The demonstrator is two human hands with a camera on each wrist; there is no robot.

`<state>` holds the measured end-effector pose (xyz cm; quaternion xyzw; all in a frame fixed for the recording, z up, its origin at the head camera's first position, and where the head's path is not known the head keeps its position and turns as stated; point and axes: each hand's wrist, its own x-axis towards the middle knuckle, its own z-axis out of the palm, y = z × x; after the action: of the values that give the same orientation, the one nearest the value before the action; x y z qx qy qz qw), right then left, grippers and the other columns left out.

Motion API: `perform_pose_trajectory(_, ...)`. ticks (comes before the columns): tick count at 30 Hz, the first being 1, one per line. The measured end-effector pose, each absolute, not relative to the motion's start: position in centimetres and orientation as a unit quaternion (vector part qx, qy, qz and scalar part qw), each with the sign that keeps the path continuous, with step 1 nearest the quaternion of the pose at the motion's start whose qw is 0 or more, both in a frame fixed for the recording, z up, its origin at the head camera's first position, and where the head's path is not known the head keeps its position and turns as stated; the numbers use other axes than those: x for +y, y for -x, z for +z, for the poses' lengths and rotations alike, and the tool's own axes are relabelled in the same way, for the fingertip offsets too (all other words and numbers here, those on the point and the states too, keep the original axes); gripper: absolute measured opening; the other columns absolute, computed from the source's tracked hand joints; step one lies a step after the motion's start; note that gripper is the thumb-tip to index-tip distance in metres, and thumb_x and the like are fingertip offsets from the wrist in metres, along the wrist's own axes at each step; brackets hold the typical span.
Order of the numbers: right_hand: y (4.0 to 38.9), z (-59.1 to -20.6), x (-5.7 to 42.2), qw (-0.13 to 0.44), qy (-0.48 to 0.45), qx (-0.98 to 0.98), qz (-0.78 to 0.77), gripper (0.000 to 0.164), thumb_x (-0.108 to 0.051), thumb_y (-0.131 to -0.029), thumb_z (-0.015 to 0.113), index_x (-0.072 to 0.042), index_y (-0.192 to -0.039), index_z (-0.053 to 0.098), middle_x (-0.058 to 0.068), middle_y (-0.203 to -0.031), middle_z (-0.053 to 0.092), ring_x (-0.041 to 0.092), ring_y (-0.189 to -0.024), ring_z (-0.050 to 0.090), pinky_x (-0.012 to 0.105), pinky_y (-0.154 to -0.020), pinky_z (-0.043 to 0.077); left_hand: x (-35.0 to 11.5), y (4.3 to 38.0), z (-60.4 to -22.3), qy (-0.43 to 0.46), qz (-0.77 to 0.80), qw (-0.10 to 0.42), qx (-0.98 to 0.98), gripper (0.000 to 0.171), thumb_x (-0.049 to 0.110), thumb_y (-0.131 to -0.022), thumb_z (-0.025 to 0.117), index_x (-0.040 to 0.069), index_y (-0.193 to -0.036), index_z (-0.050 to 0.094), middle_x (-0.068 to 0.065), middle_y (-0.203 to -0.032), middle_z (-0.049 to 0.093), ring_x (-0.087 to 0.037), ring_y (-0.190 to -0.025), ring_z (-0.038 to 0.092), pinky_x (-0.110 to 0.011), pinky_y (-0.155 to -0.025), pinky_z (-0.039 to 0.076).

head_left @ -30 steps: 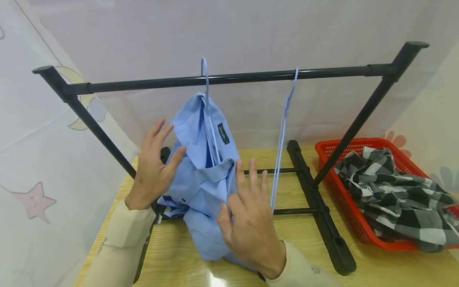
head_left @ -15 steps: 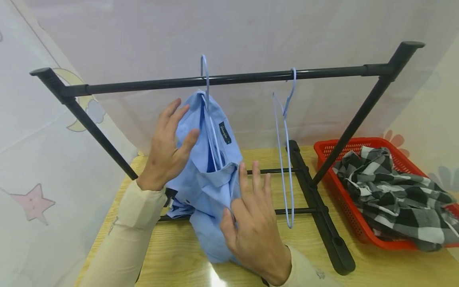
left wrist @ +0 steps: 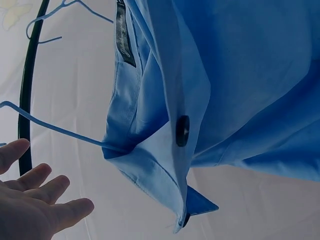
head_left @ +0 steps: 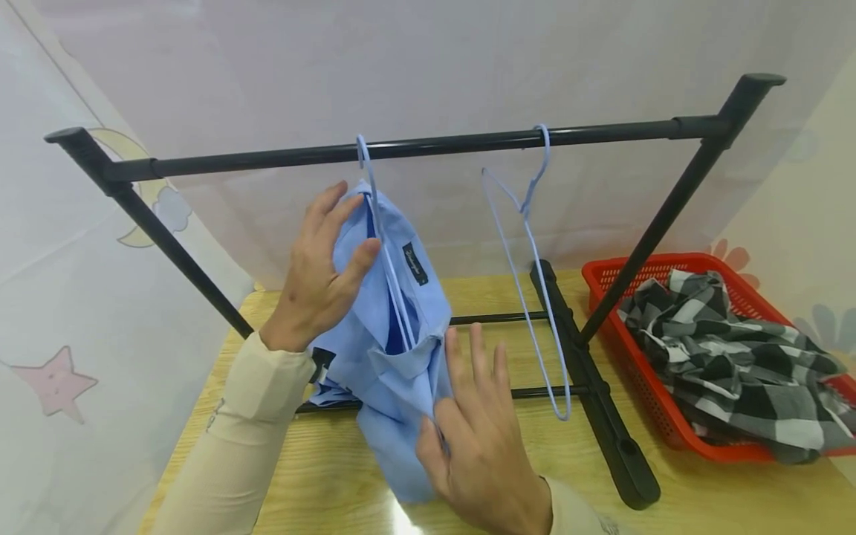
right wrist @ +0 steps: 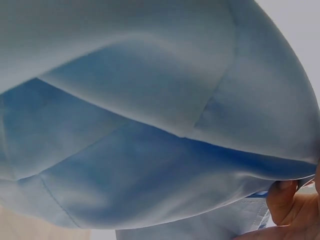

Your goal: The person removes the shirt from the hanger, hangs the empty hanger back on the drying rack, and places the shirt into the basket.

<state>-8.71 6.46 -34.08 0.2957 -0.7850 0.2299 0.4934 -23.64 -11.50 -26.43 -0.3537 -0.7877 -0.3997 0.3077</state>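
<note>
A light blue buttoned shirt (head_left: 414, 297) with a dark collar label hangs on a blue hanger (head_left: 372, 193), whose hook is over the black rod. My left hand (head_left: 317, 271) is beside the collar and hook, its fingers spread and holding nothing. In the left wrist view, a gap shows between the left fingers (left wrist: 55, 192) and the collar. Lower down, my right hand (head_left: 478, 438) pinches the shirt's edge between thumb and bent index finger, the other fingers extended. Blue cloth fills most of the right wrist view, with the right fingertips (right wrist: 282, 200) at its edge.
A second blue hanger (head_left: 528, 245) hangs bare on the rod (head_left: 455, 143) to the right. The black rack's foot (head_left: 605, 416) stands on a wooden table (head_left: 321, 475). Beside it, a red basket (head_left: 608, 271) holds black-and-white checked cloth (head_left: 742, 364).
My left hand has moved up and right toward the collar. The shirt hanger's hook has dropped lower onto the rod and shifted left. The bare hanger has turned. The right hand has lowered slightly.
</note>
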Motion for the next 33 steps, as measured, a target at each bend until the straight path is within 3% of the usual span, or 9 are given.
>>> perform_pose_trajectory(7,8.9,-34.7,6.9,0.502,-0.307,-0.778,0.22,0.038,-0.016,-0.103,0.038,-0.008,-0.065,0.042,0.035,-0.145,0.041,0.05,-0.142,0.028,0.06,-0.117,0.012,-11.3,23.7,-26.8,0.36,-0.389,0.295,-0.795,0.079,0.063,-0.099,0.041,-0.005,-0.138,0.053,-0.023,-0.151,0.038,-0.037,-0.139,0.039,-0.052,-0.112,0.034)
perform_pose_trajectory(16,9.1,-35.2,7.4,0.499,-0.307,-0.784,0.206,0.039,-0.017,-0.104,0.036,-0.008,-0.067,0.042,0.032,-0.149,0.038,0.05,-0.143,0.027,0.06,-0.118,0.01,-10.8,24.1,-27.3,0.395,-0.378,0.309,-0.778,0.064,0.052,-0.103,0.044,-0.005,-0.117,0.068,-0.025,-0.145,0.045,-0.035,-0.134,0.046,-0.05,-0.107,0.041)
perform_pose_trajectory(20,9.4,-35.4,7.6,0.502,-0.308,-0.783,0.2,0.039,-0.017,-0.104,0.037,-0.007,-0.067,0.042,0.033,-0.147,0.041,0.051,-0.141,0.029,0.061,-0.117,0.01,-10.7,24.2,-27.4,0.401,-0.382,0.307,-0.774,0.037,0.029,-0.103,0.057,-0.005,-0.11,0.071,-0.024,-0.145,0.046,-0.033,-0.135,0.045,-0.048,-0.107,0.041)
perform_pose_trajectory(24,9.6,-35.7,7.8,0.495,-0.307,-0.788,0.198,0.039,-0.018,-0.105,0.036,-0.007,-0.067,0.042,0.034,-0.146,0.041,0.052,-0.141,0.028,0.063,-0.117,0.008,-10.5,24.2,-27.6,0.396,-0.382,0.307,-0.776,0.018,0.007,-0.095,0.066,-0.006,-0.108,0.07,-0.024,-0.143,0.047,-0.034,-0.133,0.048,-0.05,-0.105,0.043)
perform_pose_trajectory(33,9.7,-35.6,8.6,0.456,-0.296,-0.816,0.195,0.038,-0.02,-0.104,0.036,-0.007,-0.069,0.044,0.031,-0.151,0.036,0.055,-0.142,0.024,0.068,-0.113,0.005,-10.1,24.3,-27.7,0.374,-0.383,0.31,-0.786,0.016,0.009,-0.098,0.064,-0.003,-0.106,0.07,-0.023,-0.142,0.05,-0.034,-0.136,0.045,-0.049,-0.11,0.039)
